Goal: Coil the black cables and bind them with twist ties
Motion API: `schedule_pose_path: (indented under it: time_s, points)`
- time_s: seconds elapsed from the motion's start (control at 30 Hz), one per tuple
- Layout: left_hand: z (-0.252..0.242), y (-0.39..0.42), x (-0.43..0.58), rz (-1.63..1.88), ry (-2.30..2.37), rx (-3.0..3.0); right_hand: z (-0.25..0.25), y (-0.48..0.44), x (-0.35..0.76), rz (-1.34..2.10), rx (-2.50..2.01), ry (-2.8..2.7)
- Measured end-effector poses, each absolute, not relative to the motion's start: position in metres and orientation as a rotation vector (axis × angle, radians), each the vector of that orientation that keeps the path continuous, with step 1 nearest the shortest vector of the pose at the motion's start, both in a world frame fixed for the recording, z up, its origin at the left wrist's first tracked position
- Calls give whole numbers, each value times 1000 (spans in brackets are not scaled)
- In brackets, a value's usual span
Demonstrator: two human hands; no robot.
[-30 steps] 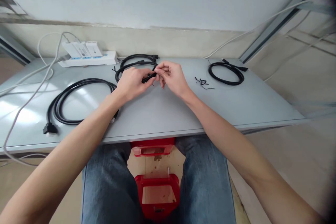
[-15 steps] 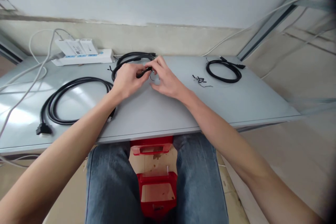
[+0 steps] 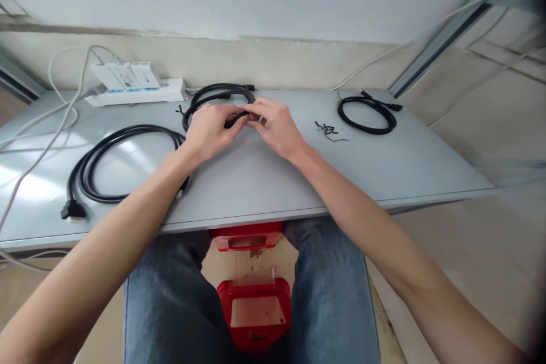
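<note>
A coiled black cable (image 3: 219, 89) lies toward the back of the grey table, partly behind my hands. My left hand (image 3: 214, 129) is closed round a black cable section at the near right of that coil. Touching it from the right, my right hand (image 3: 276, 125) has its thumb and fingers pinched at the end of the same section; what they grip is too small to tell. A larger black cable coil (image 3: 91, 168) lies at the left, partly under my left forearm. Another coiled black cable (image 3: 367, 116) rests at the right, beside several short black ties (image 3: 327, 129).
A white power strip (image 3: 140, 94) with white adapters (image 3: 128, 75) stands at the back left, with pale cords trailing leftward. Metal posts flank the grey table (image 3: 264, 193). Below its front edge are my knees and a red plastic object (image 3: 255, 318).
My right hand's thumb and fingers have closed together against my left hand's fingertips. My knees have spread slightly apart, and the view has shifted a little.
</note>
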State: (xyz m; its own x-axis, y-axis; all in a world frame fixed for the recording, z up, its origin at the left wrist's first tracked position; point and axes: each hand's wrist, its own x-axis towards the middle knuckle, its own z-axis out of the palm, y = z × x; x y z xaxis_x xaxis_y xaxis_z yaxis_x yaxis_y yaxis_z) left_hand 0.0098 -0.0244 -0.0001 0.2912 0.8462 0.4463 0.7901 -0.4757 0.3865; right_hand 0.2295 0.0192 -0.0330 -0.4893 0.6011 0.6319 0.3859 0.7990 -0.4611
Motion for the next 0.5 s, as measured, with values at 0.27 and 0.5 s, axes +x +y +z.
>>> schedule_pose_path:
  time_s: [0.27,0.5]
  points:
    - [1,-22,5,836,1545,2523,-31,20,228,359,-798,-2029]
    - [5,-28,8,773,1562,2549,-26,16,231,320,-773,-1984]
